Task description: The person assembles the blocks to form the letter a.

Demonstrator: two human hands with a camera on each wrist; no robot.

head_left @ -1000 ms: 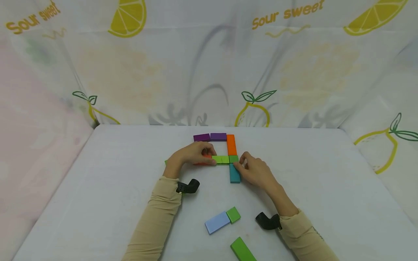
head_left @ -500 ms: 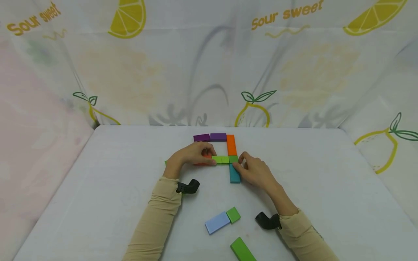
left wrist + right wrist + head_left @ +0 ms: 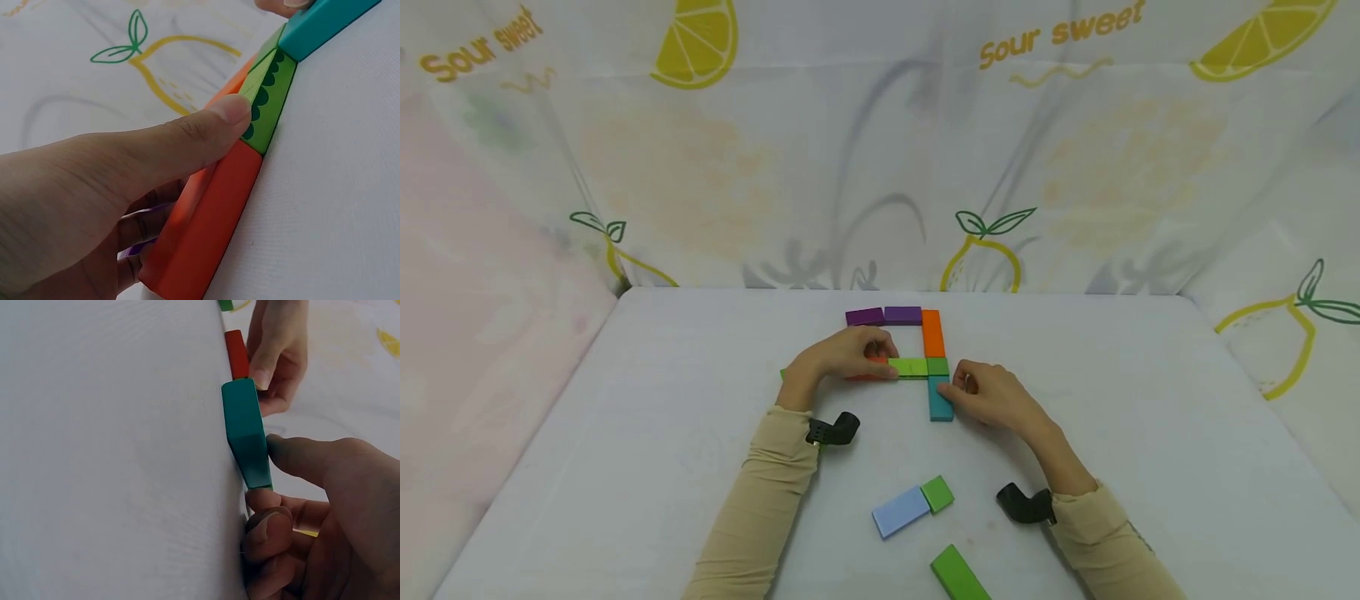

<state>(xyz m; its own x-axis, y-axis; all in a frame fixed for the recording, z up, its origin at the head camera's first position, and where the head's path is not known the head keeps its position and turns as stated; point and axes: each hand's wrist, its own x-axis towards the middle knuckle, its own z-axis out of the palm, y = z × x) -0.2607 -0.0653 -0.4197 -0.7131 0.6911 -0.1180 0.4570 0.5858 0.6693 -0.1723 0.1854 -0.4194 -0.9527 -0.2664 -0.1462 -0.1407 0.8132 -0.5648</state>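
In the head view a teal block (image 3: 939, 404) joins a small green block (image 3: 937, 366) at the right end of a row. My right hand (image 3: 996, 396) grips the teal block, thumb on its top face and curled fingers along its right side. My left hand (image 3: 846, 352) holds the row, its thumb on a light green block (image 3: 912, 367) and its fingers bent behind. A red block (image 3: 209, 231) follows in the left wrist view, touching the light green block, which has dark green scallops. The left hand covers part of the row in the head view.
An orange block (image 3: 932, 333) runs back from the small green block, meeting a purple block (image 3: 902, 316) and a darker purple block (image 3: 865, 317). Nearer me lie a light blue block (image 3: 901, 512), a green square block (image 3: 937, 494) and a long green block (image 3: 959, 573).
My right hand has slid slightly toward me and right, from the corner by the small green block onto the teal block. The left hand and the blocks stay put.
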